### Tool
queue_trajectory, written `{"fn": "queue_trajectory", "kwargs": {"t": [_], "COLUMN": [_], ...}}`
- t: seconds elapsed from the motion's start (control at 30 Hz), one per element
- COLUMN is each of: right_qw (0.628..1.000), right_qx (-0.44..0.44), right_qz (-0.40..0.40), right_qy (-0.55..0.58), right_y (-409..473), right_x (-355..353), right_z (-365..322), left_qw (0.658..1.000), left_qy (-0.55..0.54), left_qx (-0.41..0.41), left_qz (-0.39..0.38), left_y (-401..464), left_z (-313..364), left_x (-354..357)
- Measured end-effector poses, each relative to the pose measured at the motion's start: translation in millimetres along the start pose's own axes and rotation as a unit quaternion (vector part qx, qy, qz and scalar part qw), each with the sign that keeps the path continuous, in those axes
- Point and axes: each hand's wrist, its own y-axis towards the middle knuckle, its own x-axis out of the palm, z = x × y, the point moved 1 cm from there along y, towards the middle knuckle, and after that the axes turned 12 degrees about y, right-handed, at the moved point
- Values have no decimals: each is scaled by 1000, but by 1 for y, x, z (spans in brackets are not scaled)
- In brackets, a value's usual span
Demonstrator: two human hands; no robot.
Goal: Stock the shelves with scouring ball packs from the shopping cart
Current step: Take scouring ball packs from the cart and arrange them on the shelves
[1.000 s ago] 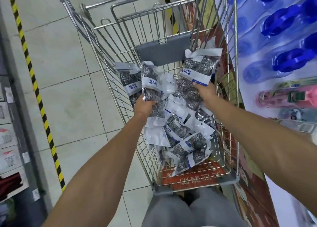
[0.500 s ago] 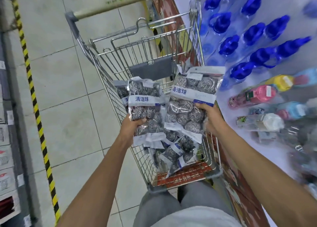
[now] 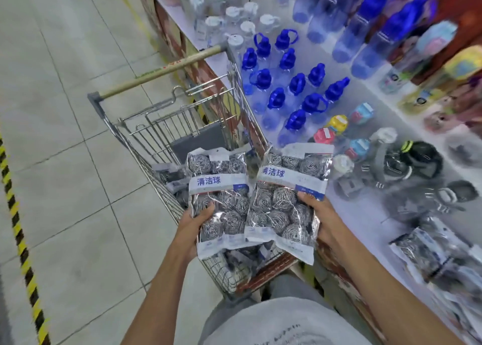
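A tiled shop aisle runs beside a low white shelf [image 3: 365, 214]. Two scouring ball packs are lifted above the shopping cart [image 3: 146, 159]: the left hand [image 3: 191, 227] grips the left pack [image 3: 219, 201] by its lower edge, the right hand [image 3: 319, 214] grips the right pack [image 3: 287, 201]. More packs lie in the cart, and a few (blurred) already sit on the shelf [image 3: 433, 256], so stocking looks partly done. Blue-capped bottles [image 3: 289, 89] and dark goods [image 3: 407, 167] crowd the shelf between.

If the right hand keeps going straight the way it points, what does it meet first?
Likely the small colourful-capped bottles on the shelf just beyond the pack that the right hand holds; depth is uncertain.
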Motion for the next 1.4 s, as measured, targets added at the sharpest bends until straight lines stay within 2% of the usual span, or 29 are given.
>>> {"fn": "queue_trajectory", "kwargs": {"t": [0.13, 0.37, 0.5, 0.63, 0.73, 0.87, 1.0, 1.1, 1.27, 1.4], "right_qw": [1000, 995, 988, 978, 957, 926, 899, 887, 835, 794], "right_qx": [-12, -74, -101, -108, -136, -166, -197, -235, -275, -278], "right_qz": [13, 51, 90, 109, 190, 273, 296, 304, 370, 420], "right_qy": [23, 39, 75, 141, 172, 202, 256, 258, 301, 342], "right_y": [-43, -115, -156, -199, -236, -293, -353, -401, -468, -517], "right_x": [-24, -75, -112, -165, -206, -259, -318, -355, -424, -470], "right_z": [1, 4, 8, 16, 25, 40, 58, 70, 104, 130], "left_qw": [999, 995, 989, 976, 960, 944, 923, 908, 865, 832], "left_qy": [-15, 49, 69, 123, 184, 206, 258, 267, 297, 335], "left_qx": [-9, 2, -25, -6, 17, -2, 20, -17, -72, -84], "left_qz": [-42, -86, -129, -178, -211, -257, -285, -322, -398, -434], "left_y": [-18, -44, -58, -71, -76, -101, -138, -167, -211, -248], "left_z": [-8, -12, -14, -18, -31, -53, -85, -116, -176, -219], "left_x": [10, 48, 78, 122, 159, 222, 288, 337, 416, 467]}}
